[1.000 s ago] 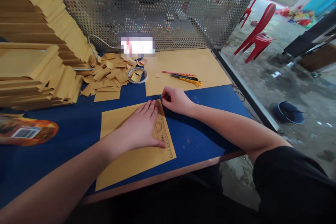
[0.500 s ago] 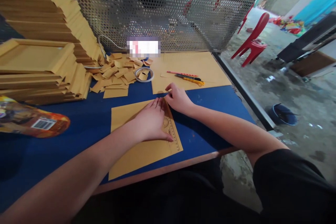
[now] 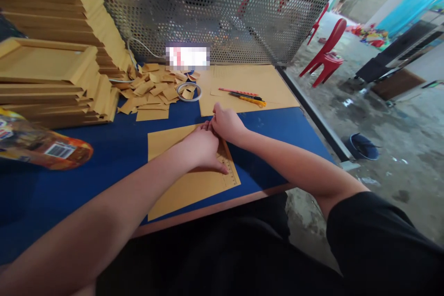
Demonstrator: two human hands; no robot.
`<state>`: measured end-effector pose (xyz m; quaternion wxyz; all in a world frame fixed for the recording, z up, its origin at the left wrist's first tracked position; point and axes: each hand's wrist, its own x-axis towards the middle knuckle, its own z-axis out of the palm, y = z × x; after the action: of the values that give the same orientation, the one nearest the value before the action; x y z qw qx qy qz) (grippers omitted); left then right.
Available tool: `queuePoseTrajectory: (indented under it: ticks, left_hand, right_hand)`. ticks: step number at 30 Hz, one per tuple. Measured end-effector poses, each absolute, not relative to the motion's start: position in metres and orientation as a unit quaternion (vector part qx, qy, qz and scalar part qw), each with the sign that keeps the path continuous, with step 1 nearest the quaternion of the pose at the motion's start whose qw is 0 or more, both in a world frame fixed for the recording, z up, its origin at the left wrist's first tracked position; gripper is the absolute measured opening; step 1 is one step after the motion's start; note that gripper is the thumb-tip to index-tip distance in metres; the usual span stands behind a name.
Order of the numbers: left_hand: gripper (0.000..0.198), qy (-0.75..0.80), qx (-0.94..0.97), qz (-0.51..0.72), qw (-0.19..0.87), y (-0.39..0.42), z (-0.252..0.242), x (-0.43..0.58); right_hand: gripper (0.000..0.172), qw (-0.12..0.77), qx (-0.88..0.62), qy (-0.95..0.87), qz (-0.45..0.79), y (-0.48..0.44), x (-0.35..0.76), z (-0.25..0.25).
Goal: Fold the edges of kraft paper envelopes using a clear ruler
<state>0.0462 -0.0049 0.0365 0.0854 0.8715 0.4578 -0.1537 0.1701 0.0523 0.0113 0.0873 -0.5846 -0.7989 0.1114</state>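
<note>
A blue worktop point(image 3: 118, 148) carries a brown sheet point(image 3: 187, 189), which lies flat near its front edge. Well beyond the sheet stands a perforated metal panel point(image 3: 208, 14). A tall stack of folded brown paper point(image 3: 69, 18) rises far to the sheet's left, with a lower stack point(image 3: 62, 97) nearer to it. Past the sheet's far right corner lies a larger sheet point(image 3: 267, 78). A heap of paper scraps point(image 3: 152, 92) sits beyond the sheet's far edge; a printed packet point(image 3: 45, 145) lies to its left.

The left hand point(image 3: 204, 150) presses palm down on the sheet's right part, thumb spread from the fingers. At the sheet's far right corner, the right hand point(image 3: 229, 125) has its fingers curled in beside the left fingertips; whether it grips anything is hidden. A clear ruler point(image 3: 231, 176) runs along the sheet's right edge, partly under the left hand. Beyond the sheet are a pale ring point(image 3: 189, 100), a yellow cutter point(image 3: 253, 101) and a red pencil point(image 3: 239, 91).
</note>
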Motion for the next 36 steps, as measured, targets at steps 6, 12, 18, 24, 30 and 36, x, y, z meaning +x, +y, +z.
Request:
queuePoseTrajectory:
  ticks: [6,12,18,24,30,36]
  left_hand:
    - [0.111,0.466,0.869,-0.133,0.099,-0.003,0.031,0.045]
    - [0.117,0.452,0.876,-0.121,0.114,0.0,0.024,0.042]
    - [0.143,0.472,0.863,-0.129,0.124,0.002,0.023,0.046]
    - [0.167,0.495,0.85,-0.115,0.139,0.001,0.018,0.046]
    - [0.167,0.478,0.862,-0.118,0.123,0.004,0.009,0.046]
    - [0.123,0.487,0.854,-0.152,0.103,0.003,0.013,0.05]
  right_hand:
    - [0.02,0.063,-0.586,-0.802,0.1,0.046,0.168,0.009]
    - [0.02,0.076,-0.591,-0.793,0.128,0.032,0.176,0.009]
    - [0.022,0.047,-0.572,-0.81,0.124,0.015,0.183,0.017]
    - [0.02,0.021,-0.559,-0.822,0.107,-0.009,0.188,0.028]
    - [0.02,-0.014,-0.559,-0.822,0.111,-0.028,0.191,0.029]
    - [0.021,-0.036,-0.586,-0.8,0.126,-0.048,0.194,0.028]
